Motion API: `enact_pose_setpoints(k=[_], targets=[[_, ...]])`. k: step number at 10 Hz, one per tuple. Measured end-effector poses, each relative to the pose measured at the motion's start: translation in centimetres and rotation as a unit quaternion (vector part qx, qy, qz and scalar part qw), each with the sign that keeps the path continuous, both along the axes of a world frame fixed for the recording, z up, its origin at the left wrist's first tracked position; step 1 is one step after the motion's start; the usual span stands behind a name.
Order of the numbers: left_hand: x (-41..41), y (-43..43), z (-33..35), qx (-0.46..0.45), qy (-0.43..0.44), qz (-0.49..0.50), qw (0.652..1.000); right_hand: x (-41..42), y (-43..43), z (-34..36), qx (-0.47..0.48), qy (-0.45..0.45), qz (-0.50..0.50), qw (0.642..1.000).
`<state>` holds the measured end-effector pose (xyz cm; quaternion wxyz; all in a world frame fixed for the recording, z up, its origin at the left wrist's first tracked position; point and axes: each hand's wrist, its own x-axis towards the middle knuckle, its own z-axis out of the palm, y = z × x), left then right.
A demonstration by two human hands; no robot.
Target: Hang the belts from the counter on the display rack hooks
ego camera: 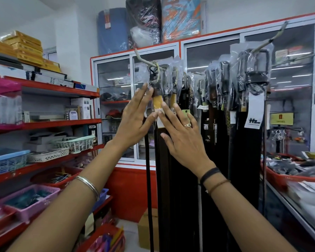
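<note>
Dark belts in clear plastic sleeves hang in a dense row from the display rack hooks. The left hook [144, 60] carries a bunch of them; its front belt [157, 102] has a tan section and a white tag. My left hand [136, 115] is spread flat with its fingertips against that belt's left side, just under the buckle. From the right, my right hand [182, 135], also spread, touches the same belt at its white tag. Neither hand grips anything. A second hook [269, 41] at the upper right holds more belts [251, 84].
Red shelving [62, 88] on the left holds baskets, boxes and trays. A glass-fronted cabinet [116, 106] stands behind the belts. A counter on the right carries a red basket [284, 177] of goods. A cardboard box [145, 231] sits on the floor below the belts.
</note>
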<state>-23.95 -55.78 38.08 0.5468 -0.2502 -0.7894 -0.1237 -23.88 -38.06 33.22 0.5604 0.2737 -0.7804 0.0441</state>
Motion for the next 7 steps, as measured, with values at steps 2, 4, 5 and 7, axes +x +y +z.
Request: enact_pose_setpoints(k=[2, 4, 5, 7], targets=[[-0.6, -0.1, -0.3, -0.01, 0.023, 0.017, 1.0, -1.3, 0.0, -0.5, 0.0, -0.002, -0.016, 1.0], [0.3, 0.6, -1.7, 0.009, 0.01, 0.04, 0.999, -0.3, 0.7, -2.1, -0.028, -0.04, 0.031, 0.998], [1.5, 1.9, -3.0, 0.031, 0.006, 0.063, 0.997, 1.9, 2.0, -4.1, -0.075, -0.067, 0.084, 0.991], [5.0, 8.8, -4.1, 0.037, 0.072, 0.025, 0.996, 9.4, 10.1, -14.8, -0.231, -0.087, 0.136, 0.959]])
